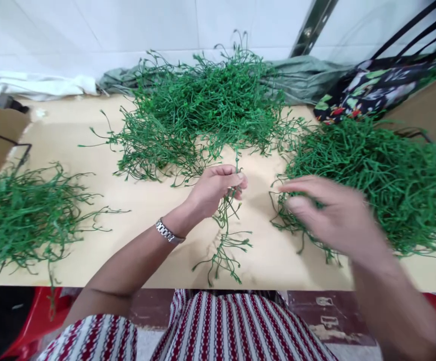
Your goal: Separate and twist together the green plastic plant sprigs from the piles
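Note:
My left hand (223, 185) is closed in a pinch around a thin green plastic stem (236, 156), which stands up above the thumb. More green stems (223, 213) hang below that hand, and a small loose cluster of stems (227, 253) lies near the front of the table. My right hand (327, 213), blurred by motion, is over the left edge of a big heap of green stems (398, 180). Its forefinger stretches out with the thumb apart from it, and I see nothing held between them. The other fingers are mostly hidden.
On the pale table (101, 200) lie a large heap of stems (210, 95) at the back and another heap (22, 215) at left. Cardboard boxes (0, 135) stand at the sides. Green cloth (308, 80) and flowered fabric (372, 90) lie along the wall.

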A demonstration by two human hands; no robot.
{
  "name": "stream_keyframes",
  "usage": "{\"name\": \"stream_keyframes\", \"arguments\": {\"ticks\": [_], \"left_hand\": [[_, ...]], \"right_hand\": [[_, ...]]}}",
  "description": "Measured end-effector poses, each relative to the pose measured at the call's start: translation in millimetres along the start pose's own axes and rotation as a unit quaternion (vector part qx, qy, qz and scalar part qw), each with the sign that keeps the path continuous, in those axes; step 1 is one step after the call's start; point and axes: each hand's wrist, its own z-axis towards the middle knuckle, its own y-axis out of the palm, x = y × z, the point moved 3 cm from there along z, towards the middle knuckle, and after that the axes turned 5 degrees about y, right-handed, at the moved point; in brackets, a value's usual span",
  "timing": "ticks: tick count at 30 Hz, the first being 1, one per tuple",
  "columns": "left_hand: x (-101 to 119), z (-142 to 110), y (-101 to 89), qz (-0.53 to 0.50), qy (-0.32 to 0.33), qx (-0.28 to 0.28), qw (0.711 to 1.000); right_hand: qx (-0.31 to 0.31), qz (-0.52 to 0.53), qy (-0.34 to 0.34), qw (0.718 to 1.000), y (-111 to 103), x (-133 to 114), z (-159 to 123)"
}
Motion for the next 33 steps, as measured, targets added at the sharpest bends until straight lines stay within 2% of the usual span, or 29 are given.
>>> {"name": "stream_keyframes", "arguments": {"ticks": [1, 3, 6, 8, 9, 11, 13, 15, 16, 20, 24, 25, 27, 30, 33], "left_hand": [[-1, 2, 2.2, 0.004, 0.015, 0.010, 1.000], [-1, 4, 4.7, 0.030, 0.033, 0.021, 0.999], [5, 1, 0.2, 0.089, 0.050, 0.007, 0.995], [16, -8, -8.4, 0.161, 0.103, 0.030, 0.981], [22, -15, -12.7, 0.216, 0.139, 0.058, 0.965], [28, -35, -16.5, 0.349, 0.206, 0.108, 0.908], [22, -52, -11.5, 0.460, 0.241, 0.093, 0.849], [5, -63, -4.1, 0.534, 0.244, 0.065, 0.807], [-5, -64, -1.9, 0.563, 0.238, 0.069, 0.788], [-27, -58, -0.7, 0.620, 0.251, 0.124, 0.733], [-26, -52, 1.1, 0.640, 0.308, 0.092, 0.698], [-24, -52, 1.3, 0.633, 0.318, 0.089, 0.701], [-20, -53, -0.4, 0.593, 0.322, 0.094, 0.732], [-16, -51, -7.8, 0.486, 0.271, 0.106, 0.824], [-17, -44, -15.3, 0.330, 0.151, 0.117, 0.925]], "right_hand": [[-0.019, 0.003, -0.014, 1.000, 19, -15, 4], [-0.066, 0.044, 0.010, 0.997, 55, -31, 13], [-0.082, 0.177, 0.073, 0.978, 87, -28, 21], [-0.071, 0.255, 0.104, 0.959, 90, -19, 21], [-0.064, 0.281, 0.118, 0.950, 88, -15, 21], [-0.048, 0.322, 0.151, 0.933, 82, -9, 18], [-0.040, 0.360, 0.173, 0.916, 78, -9, 16], [-0.030, 0.393, 0.178, 0.902, 79, -13, 13], [-0.027, 0.403, 0.176, 0.898, 80, -15, 12], [-0.009, 0.387, 0.169, 0.906, 87, -22, 8], [0.001, 0.322, 0.140, 0.936, 83, -30, 6], [-0.001, 0.301, 0.126, 0.945, 80, -32, 6], [-0.008, 0.264, 0.082, 0.961, 74, -37, 6], [-0.009, 0.206, 0.014, 0.978, 68, -38, 8], [0.011, 0.146, -0.011, 0.989, 64, -31, 10]]}}
